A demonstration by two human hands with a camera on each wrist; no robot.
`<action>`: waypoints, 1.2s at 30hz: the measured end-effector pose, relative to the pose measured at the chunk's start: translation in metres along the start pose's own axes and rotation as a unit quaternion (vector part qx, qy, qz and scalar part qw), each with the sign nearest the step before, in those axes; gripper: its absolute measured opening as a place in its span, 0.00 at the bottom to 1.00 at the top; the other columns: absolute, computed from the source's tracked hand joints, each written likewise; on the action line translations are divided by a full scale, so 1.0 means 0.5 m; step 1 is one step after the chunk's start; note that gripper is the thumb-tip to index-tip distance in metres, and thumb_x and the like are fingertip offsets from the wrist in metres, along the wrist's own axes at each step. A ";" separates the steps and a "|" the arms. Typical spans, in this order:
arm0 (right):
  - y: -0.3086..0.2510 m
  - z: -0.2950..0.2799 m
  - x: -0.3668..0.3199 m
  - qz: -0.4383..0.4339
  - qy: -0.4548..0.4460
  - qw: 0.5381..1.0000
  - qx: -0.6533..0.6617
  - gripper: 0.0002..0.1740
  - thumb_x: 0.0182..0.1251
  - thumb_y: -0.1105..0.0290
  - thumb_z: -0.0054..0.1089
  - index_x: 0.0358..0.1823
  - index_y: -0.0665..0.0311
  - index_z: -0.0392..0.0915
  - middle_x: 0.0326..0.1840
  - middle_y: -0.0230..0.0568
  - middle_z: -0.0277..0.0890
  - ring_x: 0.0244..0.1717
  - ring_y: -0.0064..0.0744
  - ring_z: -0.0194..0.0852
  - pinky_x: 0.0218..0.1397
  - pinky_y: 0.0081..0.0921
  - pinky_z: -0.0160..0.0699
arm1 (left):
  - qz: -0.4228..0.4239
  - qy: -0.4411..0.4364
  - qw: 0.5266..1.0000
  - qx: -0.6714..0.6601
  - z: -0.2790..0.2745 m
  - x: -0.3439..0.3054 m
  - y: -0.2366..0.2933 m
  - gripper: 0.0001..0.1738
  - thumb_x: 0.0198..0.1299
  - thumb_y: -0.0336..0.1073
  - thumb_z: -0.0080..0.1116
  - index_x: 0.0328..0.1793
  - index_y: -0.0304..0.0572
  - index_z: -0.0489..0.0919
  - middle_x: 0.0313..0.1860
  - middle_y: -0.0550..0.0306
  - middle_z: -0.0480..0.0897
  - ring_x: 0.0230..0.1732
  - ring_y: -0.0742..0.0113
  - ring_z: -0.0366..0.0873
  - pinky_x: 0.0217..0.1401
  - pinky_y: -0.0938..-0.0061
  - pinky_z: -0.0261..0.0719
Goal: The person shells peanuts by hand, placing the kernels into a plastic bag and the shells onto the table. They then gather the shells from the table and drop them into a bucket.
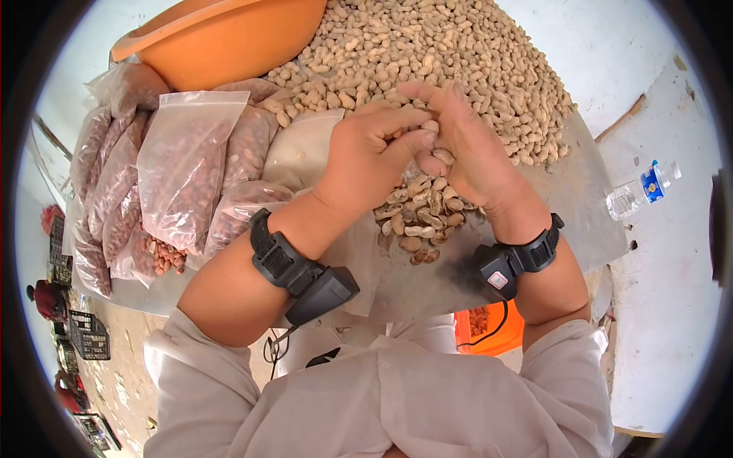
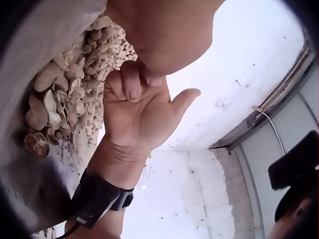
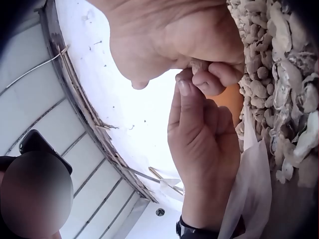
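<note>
Wears beige shirt (image 1: 450, 404), black wrist cameras (image 1: 324, 296). Pinches peanut (image 1: 431, 127) in left hand (image 1: 372, 143), thumb against fingertips; curls right hand's (image 1: 479, 156) fingers round second pod (image 1: 443, 156), above split shells (image 1: 421, 215) on tabletop (image 1: 569, 200). Bagged kernels (image 1: 187, 164) at left; heaped peanuts (image 1: 435, 46), orange basin (image 1: 233, 42) beyond.

Head camera's up high on the near side of the peanut heap (image 1: 435, 46), looking forward and down! Left wrist's in tight, low beside the heap, facing the right hand (image 1: 475, 149); right wrist, just as close, faces the left hand (image 1: 372, 149). Both wrist views share heap and hands.
</note>
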State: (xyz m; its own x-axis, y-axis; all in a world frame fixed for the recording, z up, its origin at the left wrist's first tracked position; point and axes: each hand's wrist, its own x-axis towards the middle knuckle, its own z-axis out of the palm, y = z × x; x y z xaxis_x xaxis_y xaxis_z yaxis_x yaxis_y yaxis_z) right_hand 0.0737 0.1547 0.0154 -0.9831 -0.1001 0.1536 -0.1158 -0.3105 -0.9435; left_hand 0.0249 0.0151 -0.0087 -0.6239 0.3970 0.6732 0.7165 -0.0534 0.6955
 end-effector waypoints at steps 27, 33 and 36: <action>0.024 0.013 -0.002 -0.203 0.095 0.872 -0.435 0.21 0.69 0.59 0.42 0.27 0.68 0.76 0.20 0.49 0.72 0.23 0.48 0.71 0.28 0.33 0.70 | -0.067 -0.087 0.994 0.011 0.011 -0.017 0.006 0.06 0.62 0.30 0.53 0.36 0.33 0.77 0.24 0.64 0.76 0.24 0.81 0.70 0.26 0.82 0.70; 0.035 0.004 0.005 -0.184 0.085 0.902 -0.380 0.21 0.69 0.59 0.44 0.25 0.69 0.75 0.19 0.44 0.72 0.20 0.39 0.70 0.25 0.31 0.68 | -0.058 -0.060 0.996 0.026 0.009 -0.018 0.012 0.06 0.60 0.30 0.56 0.33 0.34 0.77 0.23 0.64 0.76 0.24 0.81 0.69 0.24 0.82 0.68; 0.023 -0.003 0.008 -0.096 0.038 0.962 -0.253 0.20 0.68 0.58 0.47 0.28 0.68 0.75 0.18 0.35 0.70 0.18 0.26 0.64 0.21 0.25 0.62 | -0.070 -0.041 0.996 0.030 0.007 -0.009 0.024 0.05 0.59 0.30 0.57 0.33 0.34 0.77 0.22 0.64 0.76 0.24 0.80 0.68 0.25 0.82 0.68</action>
State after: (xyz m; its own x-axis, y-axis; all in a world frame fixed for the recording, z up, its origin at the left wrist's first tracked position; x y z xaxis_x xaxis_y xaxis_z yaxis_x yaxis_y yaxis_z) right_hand 0.0681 0.1522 0.0047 -0.9421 -0.0109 0.3350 -0.3311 0.1856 -0.9251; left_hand 0.0375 0.0156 -0.0042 -0.6929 0.4698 0.5469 0.6436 0.0613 0.7629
